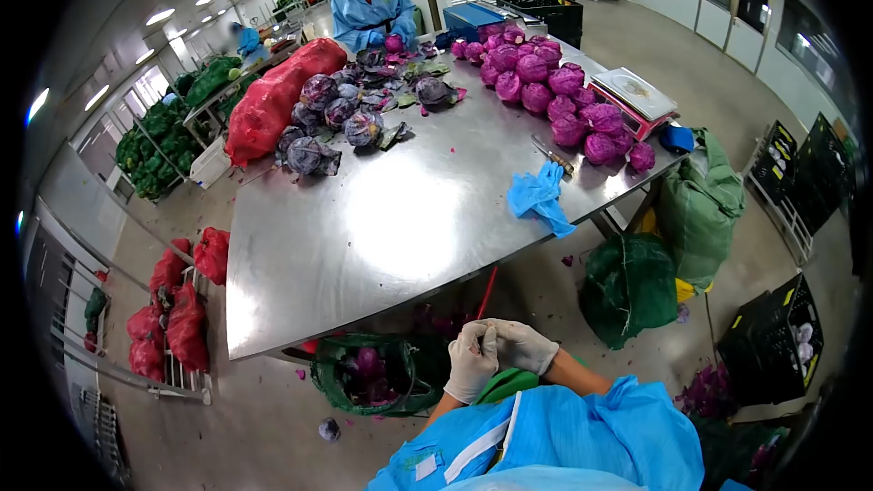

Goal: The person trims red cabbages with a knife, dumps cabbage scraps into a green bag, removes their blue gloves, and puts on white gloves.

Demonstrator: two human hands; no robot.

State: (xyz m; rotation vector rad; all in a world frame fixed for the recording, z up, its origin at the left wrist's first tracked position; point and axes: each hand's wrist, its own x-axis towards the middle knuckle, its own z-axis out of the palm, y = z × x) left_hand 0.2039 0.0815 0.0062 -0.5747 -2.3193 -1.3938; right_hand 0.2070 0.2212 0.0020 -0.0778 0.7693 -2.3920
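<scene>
Both my hands wear whitish gloves and meet in front of my blue gown point(582, 436), below the near edge of the steel table point(318, 282). My left hand point(472, 364) is closed, its fingers bent against the fingers of the other hand. My right hand point(523, 346) has its fingers curled in toward the left one. Whether something small is pinched between them I cannot make out. Just left of my hands a green mesh sack point(332, 373) stands open on the floor, with purple cabbage pieces point(371, 368) inside.
Peeled purple cabbages point(536, 68), a knife point(552, 154), blue gloves point(540, 198) and a scale point(634, 94) lie on the table's right side. Unpeeled cabbages point(336, 111) and a red mesh sack point(282, 100) lie at its far left. A co-worker point(373, 5) stands at the far end. Green sacks point(627, 286) and black crates point(773, 341) stand right.
</scene>
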